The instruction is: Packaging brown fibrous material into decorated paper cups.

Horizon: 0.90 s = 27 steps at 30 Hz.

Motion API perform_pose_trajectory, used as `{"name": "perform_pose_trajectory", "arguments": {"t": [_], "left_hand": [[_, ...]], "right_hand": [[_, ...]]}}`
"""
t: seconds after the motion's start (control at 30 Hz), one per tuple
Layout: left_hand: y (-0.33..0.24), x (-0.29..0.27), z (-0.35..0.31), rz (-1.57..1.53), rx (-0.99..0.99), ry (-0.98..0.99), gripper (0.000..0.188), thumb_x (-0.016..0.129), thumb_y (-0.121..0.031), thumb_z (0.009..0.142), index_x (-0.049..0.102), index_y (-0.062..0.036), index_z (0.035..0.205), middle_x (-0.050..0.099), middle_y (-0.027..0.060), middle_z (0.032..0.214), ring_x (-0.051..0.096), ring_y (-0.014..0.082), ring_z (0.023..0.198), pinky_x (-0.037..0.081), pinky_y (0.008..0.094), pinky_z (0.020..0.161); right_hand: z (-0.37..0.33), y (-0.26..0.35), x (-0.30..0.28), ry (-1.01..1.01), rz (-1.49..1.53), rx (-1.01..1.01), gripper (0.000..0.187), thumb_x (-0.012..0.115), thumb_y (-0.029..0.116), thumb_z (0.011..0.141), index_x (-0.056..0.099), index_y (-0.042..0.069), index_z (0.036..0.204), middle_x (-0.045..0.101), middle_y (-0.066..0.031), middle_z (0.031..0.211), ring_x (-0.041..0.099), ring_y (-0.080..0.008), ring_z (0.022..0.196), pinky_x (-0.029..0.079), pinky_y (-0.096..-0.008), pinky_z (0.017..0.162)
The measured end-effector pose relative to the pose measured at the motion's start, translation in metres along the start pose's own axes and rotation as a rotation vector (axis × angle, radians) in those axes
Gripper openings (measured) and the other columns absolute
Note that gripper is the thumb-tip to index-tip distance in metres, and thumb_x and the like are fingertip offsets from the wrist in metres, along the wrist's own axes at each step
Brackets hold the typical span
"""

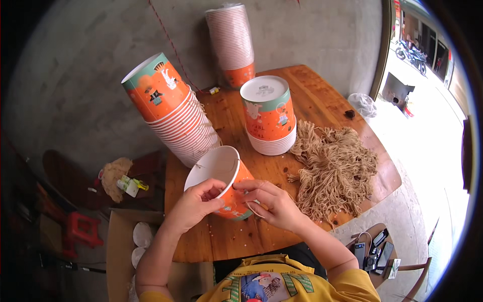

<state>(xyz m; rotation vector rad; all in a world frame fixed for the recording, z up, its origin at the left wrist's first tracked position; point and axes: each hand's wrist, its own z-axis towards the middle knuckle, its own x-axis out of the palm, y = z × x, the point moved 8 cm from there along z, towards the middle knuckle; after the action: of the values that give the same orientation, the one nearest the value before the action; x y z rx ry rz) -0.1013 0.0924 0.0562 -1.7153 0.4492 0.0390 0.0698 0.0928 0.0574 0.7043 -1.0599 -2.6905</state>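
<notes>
A paper bucket, orange outside and white inside, sits tilted at the centre of the frame, at the near edge of a wooden table. The left hand pinches its rim, fingers over the inside and thumb toward the outside. The right hand is at the outer wall, just right of the left hand, its fingers bent and bunched; a loop of pale string shows beside them, but I cannot tell whether the fingertips pinch it.

Behind the bucket, toward the upper left, stands a tall stack of buckets. A shorter upside-down stack stands above centre, and a plastic-wrapped stack rises at the top, near the grey wall. A tangled heap of tan cord covers the right part of the table, touching or almost touching the shorter stack. At the lower left are a red stool and a cardboard box; a phone lies at the lower right.
</notes>
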Motion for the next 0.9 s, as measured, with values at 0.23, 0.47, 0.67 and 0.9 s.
{"name": "perform_pose_trajectory", "arguments": {"t": [0.23, 0.47, 0.67, 0.9], "left_hand": [[-0.004, 0.013, 0.000, -0.065, -0.048, 0.100, 0.027, 0.060, 0.002, 0.085, 0.060, -0.0034, 0.111, 0.062, -0.0007, 0.094, 0.058, 0.0066, 0.086, 0.048, 0.0231, 0.078], [-0.001, 0.014, 0.004, -0.102, -0.017, 0.125, 0.026, 0.060, 0.003, 0.086, 0.059, -0.0023, 0.112, 0.062, -0.0001, 0.096, 0.058, 0.0069, 0.086, 0.049, 0.0235, 0.079], [0.000, 0.016, 0.003, -0.097, -0.007, 0.137, 0.025, 0.059, 0.002, 0.090, 0.056, -0.0022, 0.114, 0.062, 0.0012, 0.102, 0.061, 0.0089, 0.095, 0.051, 0.0263, 0.087], [0.000, 0.017, 0.006, -0.095, 0.034, 0.117, 0.024, 0.058, 0.003, 0.089, 0.056, -0.0024, 0.113, 0.062, 0.0015, 0.101, 0.060, 0.0078, 0.093, 0.051, 0.0256, 0.085]], "right_hand": [[-0.005, 0.012, 0.004, -0.039, -0.197, -0.144, 0.014, 0.068, 0.003, 0.083, 0.064, 0.004, 0.095, 0.063, -0.0098, 0.122, 0.062, -0.0284, 0.109, 0.052, -0.0378, 0.090], [-0.012, 0.005, 0.009, 0.013, -0.189, -0.046, 0.009, 0.063, 0.003, 0.085, 0.063, 0.003, 0.093, 0.065, -0.0089, 0.093, 0.063, -0.0264, 0.085, 0.052, -0.0360, 0.076], [-0.012, -0.016, 0.003, -0.036, 0.035, 0.334, 0.008, 0.061, 0.007, 0.091, 0.064, 0.002, 0.096, 0.061, -0.0109, 0.080, 0.060, -0.0234, 0.065, 0.050, -0.0329, 0.061], [-0.002, 0.013, -0.004, -0.221, -0.274, -0.075, 0.022, 0.067, 0.001, 0.084, 0.069, 0.004, 0.105, 0.061, -0.0085, 0.083, 0.063, -0.0239, 0.066, 0.052, -0.0333, 0.058]]}}
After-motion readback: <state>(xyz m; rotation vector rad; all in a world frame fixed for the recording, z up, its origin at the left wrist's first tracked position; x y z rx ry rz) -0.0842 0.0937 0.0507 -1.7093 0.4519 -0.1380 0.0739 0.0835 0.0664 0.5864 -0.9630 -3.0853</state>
